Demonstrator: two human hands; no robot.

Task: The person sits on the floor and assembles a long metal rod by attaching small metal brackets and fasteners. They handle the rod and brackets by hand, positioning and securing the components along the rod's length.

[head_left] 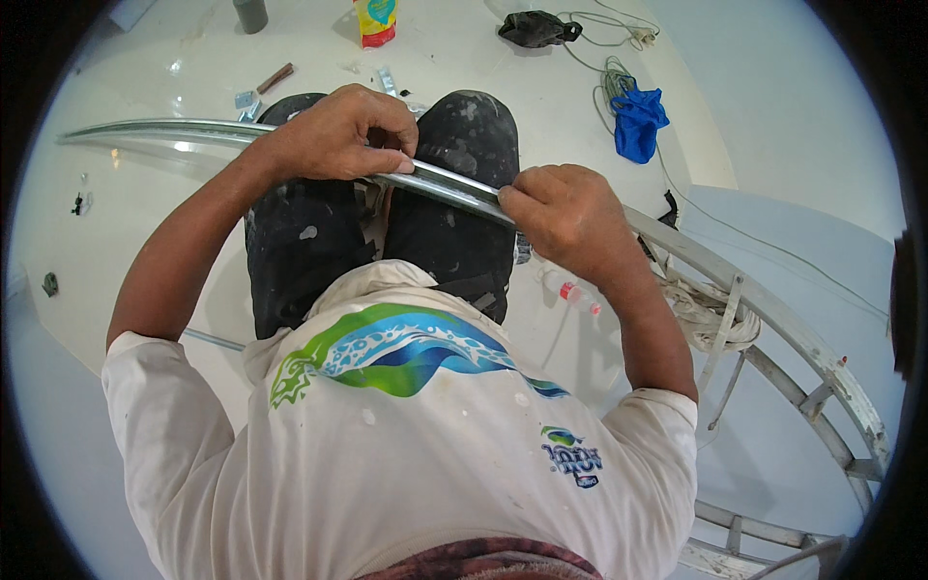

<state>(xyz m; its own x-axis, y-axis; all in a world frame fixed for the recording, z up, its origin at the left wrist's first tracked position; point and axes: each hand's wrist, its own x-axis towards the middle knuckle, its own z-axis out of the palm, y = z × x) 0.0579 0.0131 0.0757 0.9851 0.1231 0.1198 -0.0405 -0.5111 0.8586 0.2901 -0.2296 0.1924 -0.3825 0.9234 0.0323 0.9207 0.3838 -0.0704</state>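
Shirt (pixel 387 464): one, nearest, white with a green-blue print.
Trousers (pixel 449 246): one pair, black and speckled, under the rail (pixel 449 188).
Rail: one, metal, across both thighs; long axis sloping from upper left down to the right, left end well past the left hand (pixel 362 130), right end hidden.
Left hand: thumb on the rail, fingers curled; cannot tell whether they clamp it.
Right hand (pixel 570 208): fingers clamped around the rail.
Between: bare rail; both hands touch it, neither nearer.
Bottle (pixel 572 292): one, on the floor (pixel 126 261).
Ladder (pixel 793 324): one, right.
Bags: two, blue bag (pixel 639 120), black bag (pixel 534 30) farther.
Pouch (pixel 379 24): one, far edge.
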